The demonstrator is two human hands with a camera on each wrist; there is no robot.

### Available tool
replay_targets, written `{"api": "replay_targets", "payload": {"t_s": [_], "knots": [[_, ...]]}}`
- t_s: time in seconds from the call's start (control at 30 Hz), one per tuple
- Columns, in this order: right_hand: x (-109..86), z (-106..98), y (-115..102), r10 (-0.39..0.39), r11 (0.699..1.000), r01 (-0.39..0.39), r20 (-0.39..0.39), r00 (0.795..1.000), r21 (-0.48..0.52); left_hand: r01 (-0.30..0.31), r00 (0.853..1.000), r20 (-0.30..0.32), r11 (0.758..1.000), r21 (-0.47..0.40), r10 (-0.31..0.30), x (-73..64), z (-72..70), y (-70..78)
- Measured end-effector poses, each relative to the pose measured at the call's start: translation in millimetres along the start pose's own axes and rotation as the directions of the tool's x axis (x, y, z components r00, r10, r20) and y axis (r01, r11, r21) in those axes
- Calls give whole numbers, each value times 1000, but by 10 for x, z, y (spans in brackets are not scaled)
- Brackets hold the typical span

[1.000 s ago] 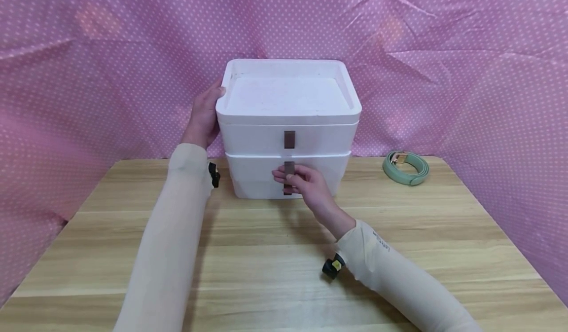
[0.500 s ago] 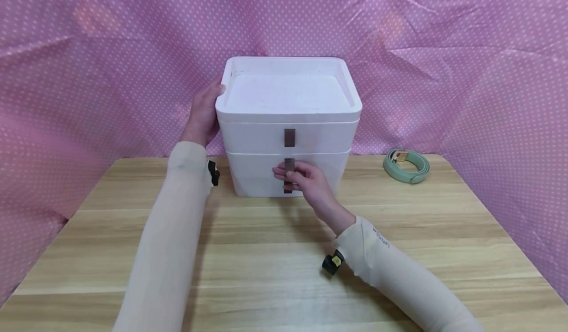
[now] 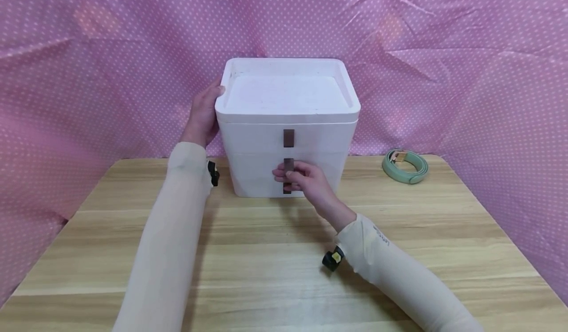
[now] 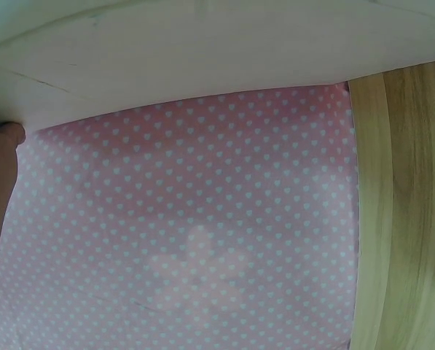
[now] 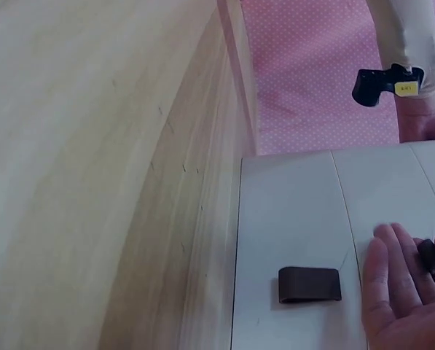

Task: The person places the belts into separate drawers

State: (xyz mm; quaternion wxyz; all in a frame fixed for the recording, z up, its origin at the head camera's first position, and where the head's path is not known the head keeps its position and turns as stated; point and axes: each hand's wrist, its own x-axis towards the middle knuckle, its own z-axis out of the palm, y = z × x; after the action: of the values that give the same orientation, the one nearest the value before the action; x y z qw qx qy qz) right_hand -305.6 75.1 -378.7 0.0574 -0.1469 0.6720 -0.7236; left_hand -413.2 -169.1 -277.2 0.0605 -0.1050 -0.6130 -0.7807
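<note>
Pink cloth with white dots [image 3: 443, 36], hung in folds, fills the far side and both flanks. Before me, a pale wood-grain table [image 3: 248, 282]. At its far edge, roughly central, stands a white box [image 3: 253, 134], upright. Its top is a shallow recessed tray [image 3: 290, 92]; seams split the front into three tiers, all sitting flush.

My arms come in from the near side in cream sleeves, the left sleeve [image 3: 164, 243] reaching farther than the right sleeve [image 3: 395, 273].

Left hand [image 3: 203, 115]: laid against the box's left wall, thumb stretched to the rim; other fingers partly hidden. Right hand [image 3: 317, 186]: at the front, thumb and fingers pinching the middle pull [image 3: 288, 164].

Far right on the table, well apart from the box: a coiled green belt [image 3: 401, 175] with a gold-coloured buckle [image 3: 400, 157].

One small black wrist camera sits at each cuff. Smallest: the brown pulls, the top pull [image 3: 288, 138] and bottom pull [image 5: 310, 284] in line with the one I hold.
</note>
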Motion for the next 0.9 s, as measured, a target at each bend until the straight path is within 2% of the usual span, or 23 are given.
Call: {"api": "replay_targets", "payload": {"t_s": [0.13, 0.3, 0.53, 0.7, 0.9], "knots": [[-17, -67, 23, 46, 998, -45, 33, 998, -36, 15, 1000, -3, 1000, -8, -15, 1, -7, -6], [-37, -191, 80, 97, 988, -85, 94, 991, -126, 5, 1000, -10, 1000, -22, -6, 16, -9, -13], [-82, -320, 149, 226, 938, -192, 88, 970, -288, 10, 1000, -14, 999, -34, -11, 24, -9, -20], [-83, -346, 197, 287, 920, -252, 76, 955, -300, 7, 1000, -12, 999, -42, -8, 17, 0, -17], [-69, -312, 221, 324, 906, -286, 75, 943, -312, 1, 1000, -14, 999, -36, -2, 9, 0, -15]]}}
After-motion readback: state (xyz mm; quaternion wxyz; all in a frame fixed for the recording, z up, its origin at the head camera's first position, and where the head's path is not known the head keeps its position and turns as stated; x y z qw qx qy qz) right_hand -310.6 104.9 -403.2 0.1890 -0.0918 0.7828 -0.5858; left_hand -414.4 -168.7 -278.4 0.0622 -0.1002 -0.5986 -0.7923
